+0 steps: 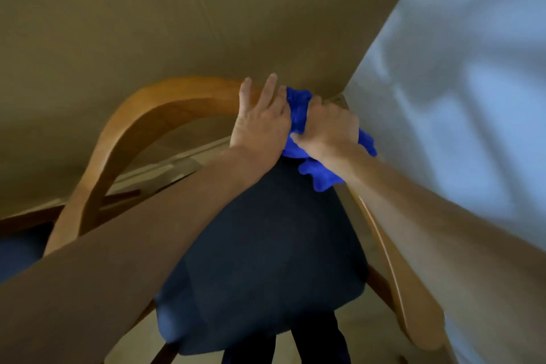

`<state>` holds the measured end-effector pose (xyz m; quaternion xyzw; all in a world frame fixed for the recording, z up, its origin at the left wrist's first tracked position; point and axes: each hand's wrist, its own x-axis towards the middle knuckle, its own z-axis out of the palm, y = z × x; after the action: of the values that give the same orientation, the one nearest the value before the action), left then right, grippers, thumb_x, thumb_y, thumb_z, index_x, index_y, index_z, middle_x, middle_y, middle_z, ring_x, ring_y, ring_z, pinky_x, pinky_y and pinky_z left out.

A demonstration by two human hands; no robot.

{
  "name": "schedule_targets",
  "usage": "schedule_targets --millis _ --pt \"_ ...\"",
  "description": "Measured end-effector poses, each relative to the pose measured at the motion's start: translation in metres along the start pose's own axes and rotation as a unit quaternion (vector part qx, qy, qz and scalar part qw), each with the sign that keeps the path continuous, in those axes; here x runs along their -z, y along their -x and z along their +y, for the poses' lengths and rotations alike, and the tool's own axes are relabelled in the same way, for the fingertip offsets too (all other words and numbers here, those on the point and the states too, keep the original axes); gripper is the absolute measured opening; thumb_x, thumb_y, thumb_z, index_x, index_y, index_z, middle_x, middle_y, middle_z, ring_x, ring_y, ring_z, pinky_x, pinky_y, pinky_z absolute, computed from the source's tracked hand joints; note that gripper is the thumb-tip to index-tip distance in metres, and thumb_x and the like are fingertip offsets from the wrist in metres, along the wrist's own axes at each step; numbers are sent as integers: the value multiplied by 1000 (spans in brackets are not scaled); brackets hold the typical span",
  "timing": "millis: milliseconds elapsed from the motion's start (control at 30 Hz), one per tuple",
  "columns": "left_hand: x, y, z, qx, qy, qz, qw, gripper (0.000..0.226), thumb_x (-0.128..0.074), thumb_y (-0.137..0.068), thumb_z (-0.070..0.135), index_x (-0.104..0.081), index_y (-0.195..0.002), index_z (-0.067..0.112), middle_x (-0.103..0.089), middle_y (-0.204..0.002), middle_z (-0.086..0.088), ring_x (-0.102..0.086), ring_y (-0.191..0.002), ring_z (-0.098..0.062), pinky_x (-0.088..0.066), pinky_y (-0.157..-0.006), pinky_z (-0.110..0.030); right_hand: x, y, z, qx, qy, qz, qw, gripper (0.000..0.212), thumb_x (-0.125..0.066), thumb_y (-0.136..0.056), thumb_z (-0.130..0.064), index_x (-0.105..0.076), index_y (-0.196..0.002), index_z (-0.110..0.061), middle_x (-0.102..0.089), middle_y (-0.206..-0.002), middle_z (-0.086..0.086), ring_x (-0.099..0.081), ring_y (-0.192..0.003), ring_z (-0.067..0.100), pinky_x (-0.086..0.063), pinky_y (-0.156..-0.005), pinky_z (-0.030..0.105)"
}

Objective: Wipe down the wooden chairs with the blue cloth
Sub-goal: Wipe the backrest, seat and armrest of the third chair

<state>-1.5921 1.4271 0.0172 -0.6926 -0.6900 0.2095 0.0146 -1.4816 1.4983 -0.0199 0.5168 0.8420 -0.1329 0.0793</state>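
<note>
Head cam: your right hand [328,124] grips the bunched blue cloth [298,111] on the curved wooden chair rail [139,124], left fingers [267,91] flat beside it. Looks mid-wipe, plenty left.

Looks like a room in a home or a plain office, likely a corner of a dining or sitting area. Evidence: a wooden chair [124,139] with a curved bentwood back rail and a dark blue padded seat [266,260] at 6 o'clock. A tan wall [147,9] fills 12 o'clock, meeting a pale wall [472,68] at 2 o'clock. Light skirting board [153,174] and beige floor [141,343] at 8 o'clock. View is motion-blurred.
</note>
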Motion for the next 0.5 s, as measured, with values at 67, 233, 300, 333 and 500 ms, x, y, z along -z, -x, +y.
schedule_targets --millis 67,233,300,333,500 --pt "3 -10 14 -31 13 5 999 55 -52 -92 23 -37 -144 13 -20 -159 -6 0 -149 -30 -6 -114 -60 -1 15 19 -30 -10 1 999 62 -66 -78 -60 -51 -117 -14 -65 -101 2 -63 -85 25 -35 -61 32" --pt "-1 -15 34 -81 48 46 994 56 -56 -91 27 -38 -142 15 -23 -158 -3 -7 -148 -28 -13 -114 -54 -13 44 39 -50 -56 45 996 74 -63 -76 -69 -51 -119 -10 -62 -111 5 -59 -100 26 -48 -77 39" --pt "-2 -14 31 -81 44 53 994 57 -59 -89 31 -40 -141 17 -26 -157 -3 -9 -148 -28 -10 -113 -58 -13 41 35 -40 -46 60 996 70 -64 -76 -65 -52 -116 -9 -62 -107 6 -60 -97 26 -49 -77 39" --pt "-3 -14 26 -73 39 55 995 58 -60 -87 32 -41 -140 18 -26 -157 -3 -10 -148 -27 -8 -112 -61 -12 37 32 -31 -42 63 997 67 -67 -76 -61 -52 -115 -8 -62 -105 6 -60 -94 26 -48 -74 38" --pt "-12 -5 -25 39 82 58 994 58 -65 -82 27 -47 -137 24 -34 -152 -5 -16 -146 -28 -6 -111 -64 -9 4 7 78 6 40 996 48 -70 -82 -42 -52 -111 -8 -60 -96 5 -62 -85 27 -34 -61 32"
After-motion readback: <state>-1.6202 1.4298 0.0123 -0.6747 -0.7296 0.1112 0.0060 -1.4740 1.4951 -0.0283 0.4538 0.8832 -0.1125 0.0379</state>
